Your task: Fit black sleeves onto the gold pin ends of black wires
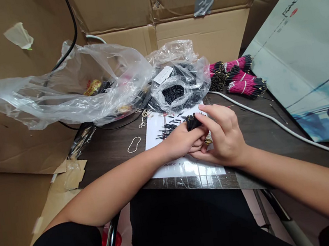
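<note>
Cardboard panels (7, 156) of an opened carton stand around the back and left side of a dark worktop (110, 158), and a printed board with blue brush painting (306, 54) leans at the right side.

From the head camera, both forearms come in from the bottom corners and meet over a white printed paper sheet (151, 141). The left hand (180, 141) is under, and its fingers (198, 136) are curled closed around a small bunch of black-tipped wires (193, 122). The right hand (224, 134) is above and beside it, with the thumb and first fingers (210, 115) pinching the same bunch, so both hands have hold of it. Small gold-coloured ends (208, 142) show just under the hands.

Thin loose black pieces (165, 130) lie on the paper, near the left hand, and a rubber band (134, 144) lies on the worktop beside the sheet. Behind them, a clear plastic bag (178, 91) holds many more black pieces. Several magenta wire bundles (246, 87), which look already bound, lie together at the back right, so part of the work seems done, while much loose material seems left.
</note>
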Demonstrator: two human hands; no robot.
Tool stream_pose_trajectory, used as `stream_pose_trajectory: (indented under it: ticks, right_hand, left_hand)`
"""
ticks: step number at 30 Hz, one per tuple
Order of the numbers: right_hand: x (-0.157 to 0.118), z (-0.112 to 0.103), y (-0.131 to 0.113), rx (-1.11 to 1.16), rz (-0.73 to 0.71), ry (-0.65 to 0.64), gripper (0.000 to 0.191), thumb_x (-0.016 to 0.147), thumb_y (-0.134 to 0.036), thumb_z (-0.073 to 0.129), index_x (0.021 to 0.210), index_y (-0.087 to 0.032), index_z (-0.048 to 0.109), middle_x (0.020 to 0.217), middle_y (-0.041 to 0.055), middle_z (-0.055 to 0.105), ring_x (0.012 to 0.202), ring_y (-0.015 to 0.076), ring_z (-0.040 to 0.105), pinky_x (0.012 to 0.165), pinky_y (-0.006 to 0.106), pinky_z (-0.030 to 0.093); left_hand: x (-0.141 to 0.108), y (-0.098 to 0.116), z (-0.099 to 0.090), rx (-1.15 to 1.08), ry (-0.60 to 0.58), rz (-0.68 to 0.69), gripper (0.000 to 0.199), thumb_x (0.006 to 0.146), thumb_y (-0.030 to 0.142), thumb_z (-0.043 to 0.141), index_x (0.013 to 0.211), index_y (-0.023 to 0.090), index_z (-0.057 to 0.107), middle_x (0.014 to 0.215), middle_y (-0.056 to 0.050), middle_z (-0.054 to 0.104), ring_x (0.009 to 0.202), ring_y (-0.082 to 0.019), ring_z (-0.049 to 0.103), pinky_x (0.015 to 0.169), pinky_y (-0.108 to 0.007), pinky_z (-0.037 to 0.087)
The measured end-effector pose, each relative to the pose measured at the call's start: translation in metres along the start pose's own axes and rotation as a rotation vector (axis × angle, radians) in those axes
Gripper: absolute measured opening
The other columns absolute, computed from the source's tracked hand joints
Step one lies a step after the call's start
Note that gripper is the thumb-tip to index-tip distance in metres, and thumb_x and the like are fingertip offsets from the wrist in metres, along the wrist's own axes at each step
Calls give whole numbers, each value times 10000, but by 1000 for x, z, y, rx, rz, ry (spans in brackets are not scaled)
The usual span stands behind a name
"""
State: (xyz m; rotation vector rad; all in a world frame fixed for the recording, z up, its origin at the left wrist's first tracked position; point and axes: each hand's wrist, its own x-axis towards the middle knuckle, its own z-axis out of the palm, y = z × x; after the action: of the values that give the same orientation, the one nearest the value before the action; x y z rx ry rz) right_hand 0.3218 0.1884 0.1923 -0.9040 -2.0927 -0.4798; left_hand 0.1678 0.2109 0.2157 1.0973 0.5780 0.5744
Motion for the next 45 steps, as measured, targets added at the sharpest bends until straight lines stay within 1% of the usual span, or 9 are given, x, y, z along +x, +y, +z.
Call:
stream_pose_trajectory:
  ticks: [5,11,14,17,23,29,36,40,45]
  right_hand:
    - [0,-1,1,11,-35,18,832,702,-529,679,1369,-129,384,1333,174,500,1244,304,483,1074,513,409]
    - [-5,-5,1,39,-70,12,771,679,-518,682,1301,-154,411,1307,153,527,1222,284,502,1069,525,412]
    - [-6,-6,2,35,-75,6,769,665,-536,681,1280,-158,418,1306,153,529,1218,285,507,1069,529,411]
    - [-6,-5,3,48,-75,7,763,667,-537,676,1275,-173,394,1317,152,519,1214,279,517,1066,529,413]
    - [-6,-4,5,91,-76,16,685,707,-537,651,1250,-260,338,1386,119,452,1233,253,506,1060,537,415]
    - [-5,-7,4,62,-40,-24,682,719,-546,624,1266,-222,376,1359,137,479,1240,269,491,1078,543,390]
    - [-7,-7,4,18,-84,-45,637,730,-583,603,1239,-245,425,1385,111,465,1243,276,484,1086,558,378]
    - [-7,-8,4,13,-92,-48,695,725,-598,609,1277,-219,421,1402,124,450,1263,283,470,1100,555,368]
    - [-3,-10,3,30,-59,-151,818,727,-646,605,1371,-201,371,1447,144,409,1313,304,428,1127,569,327]
  left_hand:
    - [0,-3,0,50,-11,2,504,854,502,590,554,187,336,410,103,262,381,-34,295,581,-263,462]
    - [-2,-7,2,188,-53,-34,473,879,466,552,556,153,406,464,44,402,462,-56,424,526,-220,405]
    - [-4,-6,4,211,-67,-67,466,889,431,541,546,150,401,457,46,398,464,-52,423,528,-214,404]
    - [-4,-5,6,170,-51,-45,472,889,449,528,548,163,372,447,66,358,433,-41,365,550,-231,430]
    - [-4,-7,5,177,-52,-28,451,876,462,533,568,164,393,494,40,408,488,-71,443,543,-236,425]
    - [-3,-11,6,85,-42,-6,463,875,493,541,584,174,373,455,85,316,444,-53,360,587,-261,460]
    - [-4,-10,7,91,-19,-51,465,857,470,579,574,164,372,466,61,367,442,-48,384,492,-212,385]
    - [-5,-9,8,20,13,-94,458,846,450,607,585,168,357,455,74,340,415,-37,347,456,-194,350]
    - [-4,-5,6,-150,42,-142,394,929,328,472,587,164,367,418,83,295,358,-27,268,438,-187,348]
